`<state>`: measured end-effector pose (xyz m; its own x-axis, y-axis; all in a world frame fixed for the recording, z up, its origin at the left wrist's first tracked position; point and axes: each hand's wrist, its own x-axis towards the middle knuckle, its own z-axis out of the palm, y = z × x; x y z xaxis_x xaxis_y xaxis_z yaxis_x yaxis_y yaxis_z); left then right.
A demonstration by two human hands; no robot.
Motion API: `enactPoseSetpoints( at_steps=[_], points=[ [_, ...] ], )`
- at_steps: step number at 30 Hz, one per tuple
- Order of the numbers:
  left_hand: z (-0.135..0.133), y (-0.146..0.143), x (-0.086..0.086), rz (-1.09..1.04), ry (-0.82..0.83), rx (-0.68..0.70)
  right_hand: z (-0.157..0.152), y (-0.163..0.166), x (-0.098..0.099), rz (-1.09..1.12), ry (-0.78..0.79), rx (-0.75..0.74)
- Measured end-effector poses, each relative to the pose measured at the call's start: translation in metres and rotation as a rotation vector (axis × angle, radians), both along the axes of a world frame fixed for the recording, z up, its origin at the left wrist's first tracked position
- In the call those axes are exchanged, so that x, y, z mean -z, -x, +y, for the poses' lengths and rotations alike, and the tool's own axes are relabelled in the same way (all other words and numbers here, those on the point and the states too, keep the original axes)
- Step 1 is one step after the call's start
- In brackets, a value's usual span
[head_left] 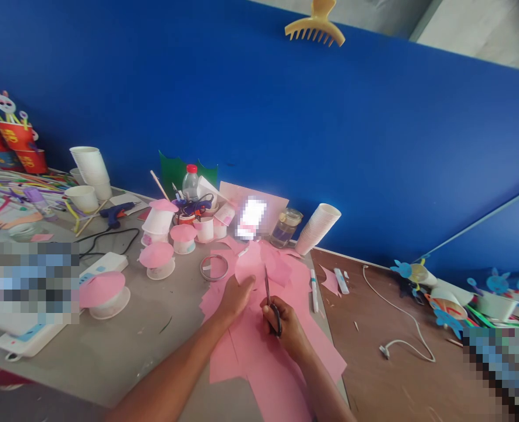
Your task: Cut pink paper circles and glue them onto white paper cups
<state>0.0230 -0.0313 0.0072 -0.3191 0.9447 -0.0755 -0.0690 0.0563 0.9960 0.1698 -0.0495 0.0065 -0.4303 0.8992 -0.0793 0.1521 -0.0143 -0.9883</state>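
Note:
My left hand (236, 298) pinches a piece of pink paper (249, 262) by its lower edge, thumb on top. In my right hand (286, 325) is a pair of scissors (276, 316) with dark handles, the blades pointing away from me beside the held piece. Whether the blades touch the paper I cannot tell. Beneath both hands lies a heap of pink paper sheets (228, 357) and offcuts. A roll of tape (214, 268) rests left of the held piece.
White paper cups with pink paper tops (156, 255) stand to the left, near a power strip (103, 266) and a blue glue gun (118, 214). A lit phone (251, 218), a glass jar (286, 227) and stacked paper cups (318, 227) line the back. A white cable (400, 308) lies right.

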Motion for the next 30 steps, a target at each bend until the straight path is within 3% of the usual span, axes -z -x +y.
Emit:
enactPoseSetpoints(
  at_steps=[10, 19, 30],
  points=[
    [0.0001, 0.0018, 0.0038, 0.010, -0.022, 0.019, 0.0007, -0.0003, -0.0009, -0.004, -0.014, 0.000],
    [-0.0043, -0.0014, -0.0042, -0.047, -0.052, 0.041, 0.0045, -0.0030, 0.0043, 0.128, -0.006, 0.137],
    [-0.0011, -0.0048, 0.0000, -0.053, -0.013, -0.021, -0.0003, 0.0061, 0.0044, 0.041, 0.001, 0.113]
  ],
)
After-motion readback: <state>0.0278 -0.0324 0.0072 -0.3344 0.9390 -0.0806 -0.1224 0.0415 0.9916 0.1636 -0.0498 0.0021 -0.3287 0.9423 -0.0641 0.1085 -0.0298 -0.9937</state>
